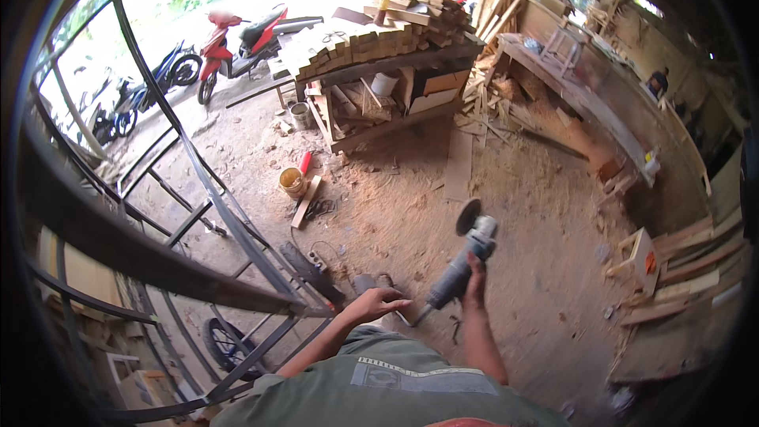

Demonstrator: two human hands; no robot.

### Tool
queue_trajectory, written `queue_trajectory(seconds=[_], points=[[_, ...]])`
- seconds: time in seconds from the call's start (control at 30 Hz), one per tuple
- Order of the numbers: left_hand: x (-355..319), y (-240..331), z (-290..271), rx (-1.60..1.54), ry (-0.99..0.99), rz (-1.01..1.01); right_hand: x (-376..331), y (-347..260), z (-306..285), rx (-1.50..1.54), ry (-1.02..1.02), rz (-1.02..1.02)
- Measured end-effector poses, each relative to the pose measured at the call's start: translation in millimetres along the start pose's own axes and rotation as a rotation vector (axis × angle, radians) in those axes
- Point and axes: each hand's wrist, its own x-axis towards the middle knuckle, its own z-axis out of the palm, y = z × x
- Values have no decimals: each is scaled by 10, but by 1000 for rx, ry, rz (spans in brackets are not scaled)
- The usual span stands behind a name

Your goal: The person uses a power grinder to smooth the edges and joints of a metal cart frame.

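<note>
Nearest to us, the left hand (377,306) lies to the near left of the angle grinder (451,275), its fingers extended and loosely bent; we see nothing in its grasp. The right hand (474,278) is closed around the right side of the grinder's body. We note that the tool is held aslant over the floor, slightly blurred: a grey, roughly cylindrical body, a paler head, and at its far end a dark, round disc (469,217).

To the left of the grinder we find a dark metal frame (237,292) of bars and curved members. Beneath the grinder spreads a brown floor (545,269), strewn with chips and dust. Beyond the grinder to the left stand a tin (292,183) with a yellowish inside and, just beside it, a wooden block (307,202). Farther beyond the grinder, we see a wooden table (395,128) carrying stacked timber (364,46); past its left end, in bright daylight, is a red motorcycle (229,43).
</note>
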Motion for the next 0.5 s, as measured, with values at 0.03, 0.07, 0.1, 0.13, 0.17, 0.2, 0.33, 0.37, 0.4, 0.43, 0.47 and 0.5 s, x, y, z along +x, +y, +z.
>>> queue_trajectory(seconds=[0.03, 0.07, 0.1, 0.13, 0.17, 0.2, 0.33, 0.37, 0.4, 0.43, 0.47, 0.5], points=[[268, -70, -64, -49, 18, -7, 229, 46, 310, 8, -33, 27], [463, 7, -179, -52, 36, -20, 503, 107, 546, 7, -131, 76], [686, -83, -287, -123, 29, -97, 785, 209, 774, 4, -234, 130], [908, -233, -418, -198, 18, -174, 1026, 323, 998, -40, -296, 156], [1149, -312, -599, -270, 6, -237, 1316, 395, 1258, -85, -362, 170], [1303, -256, -787, -338, 99, -159, 1617, 504, 1441, -88, -419, 204], [1871, -225, -1649, -550, 127, -248, 2438, 840, 2102, -81, -617, 540], [2054, -319, -1770, -688, 112, -187, 2648, 928, 2223, -70, -662, 627], [2218, -420, -1841, -815, 90, -128, 2829, 997, 2325, -88, -694, 672], [2383, -531, -1927, -927, 71, -66, 2988, 1037, 2459, -95, -734, 713], [2539, -744, -1945, -1067, 77, -20, 3120, 1019, 2586, -150, -791, 688], [2610, -843, -1954, -1147, 112, -98, 3207, 1036, 2693, -159, -792, 691]])
